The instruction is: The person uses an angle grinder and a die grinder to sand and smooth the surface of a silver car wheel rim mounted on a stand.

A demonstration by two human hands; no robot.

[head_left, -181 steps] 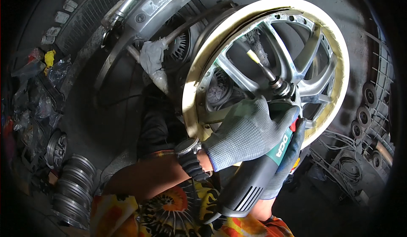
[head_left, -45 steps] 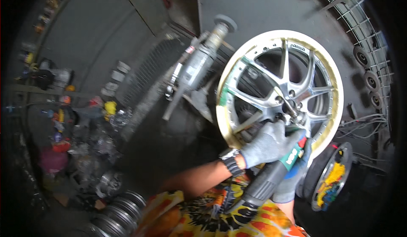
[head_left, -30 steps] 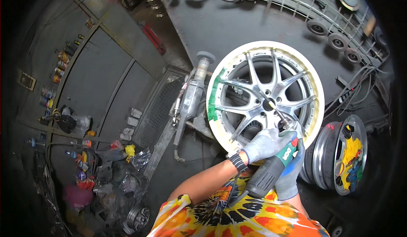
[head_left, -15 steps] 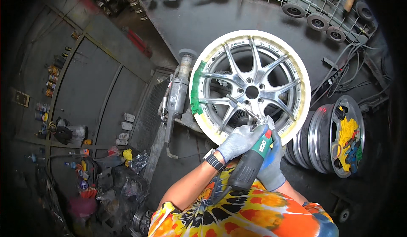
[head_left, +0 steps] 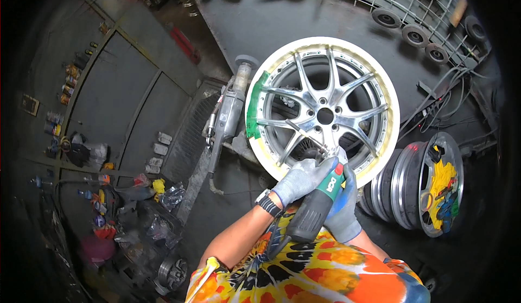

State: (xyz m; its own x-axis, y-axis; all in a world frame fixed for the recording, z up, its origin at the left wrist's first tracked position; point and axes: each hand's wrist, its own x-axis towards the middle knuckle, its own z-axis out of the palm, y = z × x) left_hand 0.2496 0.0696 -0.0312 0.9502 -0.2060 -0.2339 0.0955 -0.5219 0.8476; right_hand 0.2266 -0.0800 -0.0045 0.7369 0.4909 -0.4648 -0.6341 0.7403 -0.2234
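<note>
Both my hands wear grey-and-blue gloves and are closed round a green-and-black die grinder [head_left: 310,219]. My left hand [head_left: 299,179] wraps its front from the left, near the red switch. On the other side, my right hand [head_left: 345,205] grips the body. A slim shaft with a long pale tip [head_left: 299,129] runs from the grinder up and left over the lower-left spokes of a silver alloy wheel [head_left: 333,75]. Whether the tip touches metal I cannot tell. Pale tape [head_left: 392,86] covers the wheel's outer lip, with green tape [head_left: 253,105] on its left side.
Left of the wheel stands a grey machine [head_left: 230,107] with a round disc on top. More wheels [head_left: 407,186] lie at the right, holding yellow gloves [head_left: 442,186]. Discs [head_left: 386,18] hang on a wire rack at the back. Bottles and bags [head_left: 157,224] clutter the lower left.
The view has tilted and shifted slightly. The grinder's tip sits a little farther left of the wheel's hub. Both hands keep their hold.
</note>
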